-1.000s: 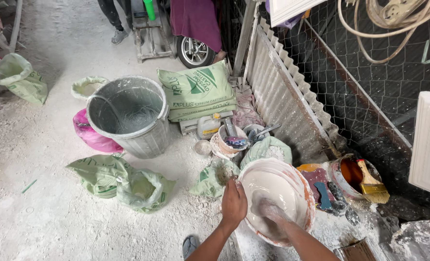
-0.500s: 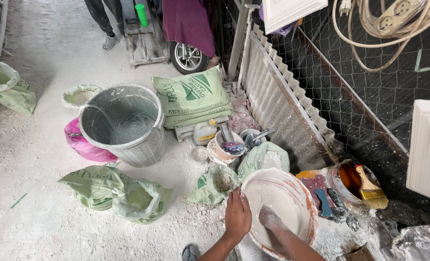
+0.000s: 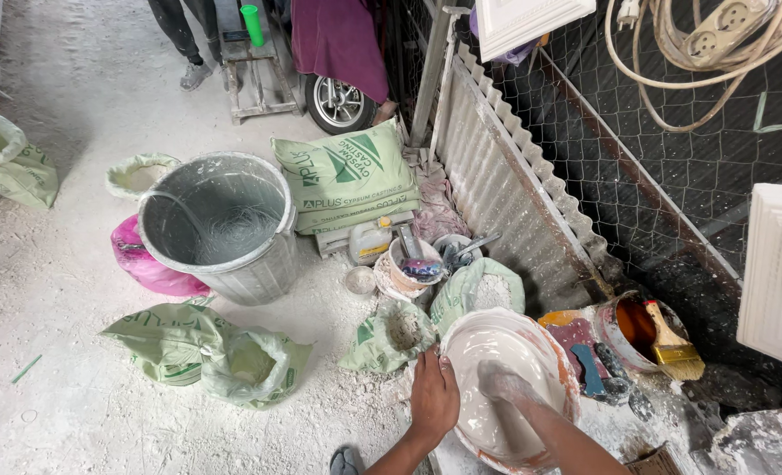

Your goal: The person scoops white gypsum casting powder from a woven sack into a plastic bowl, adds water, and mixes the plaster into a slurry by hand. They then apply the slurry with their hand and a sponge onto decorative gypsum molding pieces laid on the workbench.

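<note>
the left hand (image 3: 433, 398) grips the near-left rim of a white bowl (image 3: 545, 347), fingers curled over the edge and clamped on it to steady it. the right hand (image 3: 502, 384) is down inside the bowl, coated in thick white paste; whether its fingers are spread or closed cannot be told under the coating. the bowl sits on the dusty ground at the bottom edge of the view, just right of centre, and holds wet white paste smeared up its walls.

the step in hand looks like mixing paste by hand: one hand bracing, the other working the mix. a next move would likely call for a firm hold on the rim, since the wet bowl could slide or tip on the powdery ground.

just beyond the bowl lie two open green sacks (image 3: 391, 334) of white powder, touching its far rim. further back stands a grey bucket (image 3: 219, 224) with a pink bag (image 3: 145, 264) behind its left side. right of the bucket, sealed green sacks are stacked (image 3: 347, 180) against a corrugated sheet (image 3: 505, 189) that leans on a wire fence. small tubs with tools (image 3: 417, 264) sit below the stack. right of the bowl stands a tin with orange liquid (image 3: 637, 330) with a brush (image 3: 672, 347) resting on it. a crumpled green sack (image 3: 206, 352) lies toward the left. at the top edge, another person's legs (image 3: 184, 40) stand by a stool.
</note>
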Motion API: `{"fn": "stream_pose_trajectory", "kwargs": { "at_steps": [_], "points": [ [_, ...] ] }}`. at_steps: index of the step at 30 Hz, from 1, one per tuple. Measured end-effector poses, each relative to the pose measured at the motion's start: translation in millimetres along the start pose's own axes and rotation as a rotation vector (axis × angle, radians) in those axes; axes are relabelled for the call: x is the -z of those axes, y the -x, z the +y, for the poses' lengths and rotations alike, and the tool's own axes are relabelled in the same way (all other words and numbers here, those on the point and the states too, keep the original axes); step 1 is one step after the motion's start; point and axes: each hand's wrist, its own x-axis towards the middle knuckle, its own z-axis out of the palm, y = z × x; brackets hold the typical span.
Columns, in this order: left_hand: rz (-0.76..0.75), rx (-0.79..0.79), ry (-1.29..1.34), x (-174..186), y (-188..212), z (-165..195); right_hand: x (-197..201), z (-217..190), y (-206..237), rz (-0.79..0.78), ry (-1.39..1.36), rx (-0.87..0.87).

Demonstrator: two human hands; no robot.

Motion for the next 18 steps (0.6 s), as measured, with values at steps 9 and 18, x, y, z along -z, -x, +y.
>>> {"fn": "stream_pose_trajectory", "kwargs": {
  "at_steps": [9, 18],
  "points": [
    [0.009, -0.012, 0.007, -1, 0, -1, -32, -34, 9, -0.097, 0.127, 0.066],
    [0.005, -0.016, -0.018, 2, 0, 1, -20, -2, 23, -0.054, 0.072, 0.051]
  ]
}}
